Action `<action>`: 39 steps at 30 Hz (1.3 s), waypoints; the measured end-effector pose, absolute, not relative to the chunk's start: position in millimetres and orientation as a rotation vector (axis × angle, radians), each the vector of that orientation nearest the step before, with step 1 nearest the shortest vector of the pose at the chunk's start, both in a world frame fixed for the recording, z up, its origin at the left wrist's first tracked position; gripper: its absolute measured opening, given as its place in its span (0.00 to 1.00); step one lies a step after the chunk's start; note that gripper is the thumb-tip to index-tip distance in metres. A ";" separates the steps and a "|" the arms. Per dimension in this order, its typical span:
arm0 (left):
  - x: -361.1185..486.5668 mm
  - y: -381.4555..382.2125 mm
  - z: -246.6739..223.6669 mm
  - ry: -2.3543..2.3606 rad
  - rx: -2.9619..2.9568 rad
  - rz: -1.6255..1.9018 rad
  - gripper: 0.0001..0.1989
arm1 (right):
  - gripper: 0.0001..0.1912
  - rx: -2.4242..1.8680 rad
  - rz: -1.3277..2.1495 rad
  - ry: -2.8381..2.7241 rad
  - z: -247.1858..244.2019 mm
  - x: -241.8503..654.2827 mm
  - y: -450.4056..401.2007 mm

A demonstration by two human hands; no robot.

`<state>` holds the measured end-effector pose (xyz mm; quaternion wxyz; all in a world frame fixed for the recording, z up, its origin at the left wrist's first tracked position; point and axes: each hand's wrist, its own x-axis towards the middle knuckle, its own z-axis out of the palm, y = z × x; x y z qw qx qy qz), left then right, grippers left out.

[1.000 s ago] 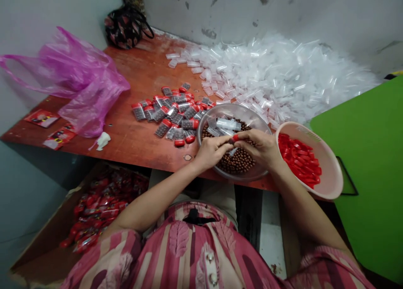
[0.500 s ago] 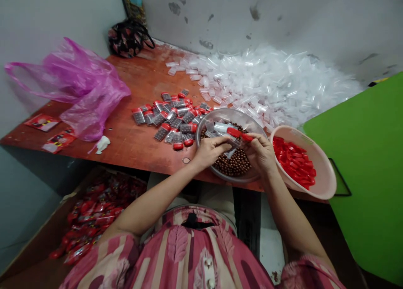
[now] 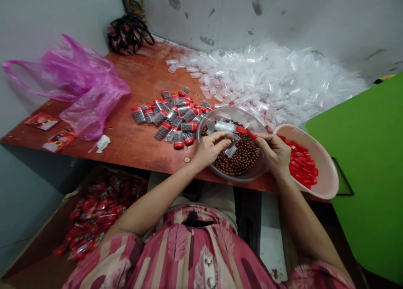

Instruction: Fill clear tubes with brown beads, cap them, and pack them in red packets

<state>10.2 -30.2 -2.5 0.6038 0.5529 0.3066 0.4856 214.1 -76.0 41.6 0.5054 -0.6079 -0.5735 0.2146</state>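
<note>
Right hand (image 3: 274,153) drawn rightward, away from left hand (image 3: 209,151); right fingertips (image 3: 258,140) pinch red cap (image 3: 242,130); clear plastic tube (image 3: 224,126) lies crosswise, nearer left hand, above brown beads (image 3: 236,158) in clear bowl (image 3: 232,111) (left grip unclear).

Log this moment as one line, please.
Left hand: by clear plastic tube | Right hand: pinching red cap | Beneath: brown beads in clear bowl

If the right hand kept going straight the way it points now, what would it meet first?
The right hand would likely meet the red plastic cap on the clear plastic tube first, though depth is hard to judge here.
</note>
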 end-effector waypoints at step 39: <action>7.3 -42.2 5.3 0.673 1.591 1.149 0.12 | 0.16 -1.222 0.072 -2.212 72.8 188.9 -81.2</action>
